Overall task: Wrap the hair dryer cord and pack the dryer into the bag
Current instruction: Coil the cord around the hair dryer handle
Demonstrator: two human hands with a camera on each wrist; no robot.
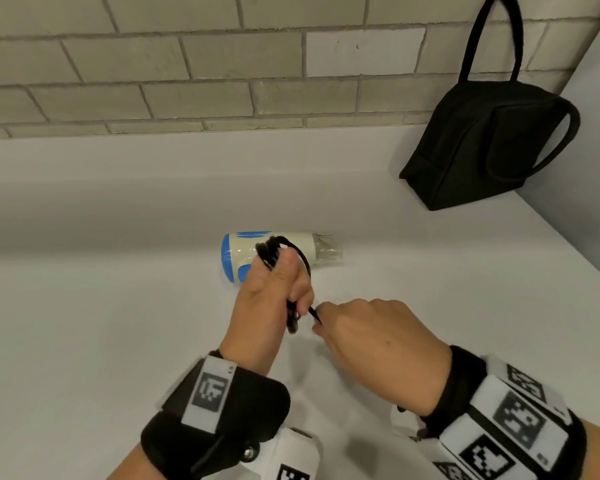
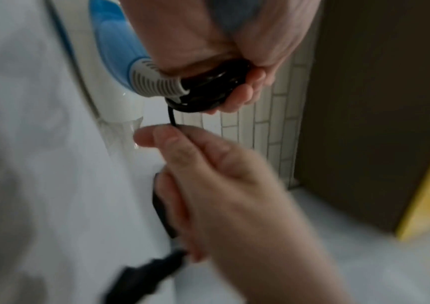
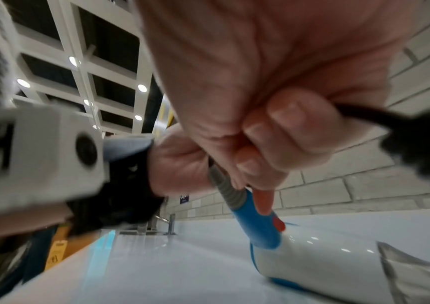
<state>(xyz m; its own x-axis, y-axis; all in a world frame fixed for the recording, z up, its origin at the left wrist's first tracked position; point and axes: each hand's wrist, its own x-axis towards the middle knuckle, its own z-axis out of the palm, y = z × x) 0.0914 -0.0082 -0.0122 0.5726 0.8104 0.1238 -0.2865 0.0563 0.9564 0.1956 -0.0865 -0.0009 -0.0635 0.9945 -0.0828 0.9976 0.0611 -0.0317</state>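
Cord-wrapping is the step in hand: near the centre of the head view the left hand (image 1: 274, 289) is clenched around the blue handle of the hair dryer (image 1: 284, 249) with the coiled black cord (image 1: 274, 251) trapped under its fingers (image 2: 245, 96), while the dryer's white barrel lies on the white desk (image 1: 118, 323) just above the hand in the frame. The right hand (image 1: 371, 337), at centre right and just beside the left, pinches the short free run of cord between thumb and fingers (image 3: 284, 117); the right wrist view shows the black plug (image 3: 421, 148) sticking out past those fingers at the right edge. Only a short tail seems left, so the wrap looks nearly finished. The next move probably calls for carrying that tail round the handle once more and tucking the plug under a loop, keeping the left grip firm so the coils do not spring loose. The black bag (image 1: 482, 143) stands in the upper right of the head view, well apart from the dryer; whether its top is open cannot be told.
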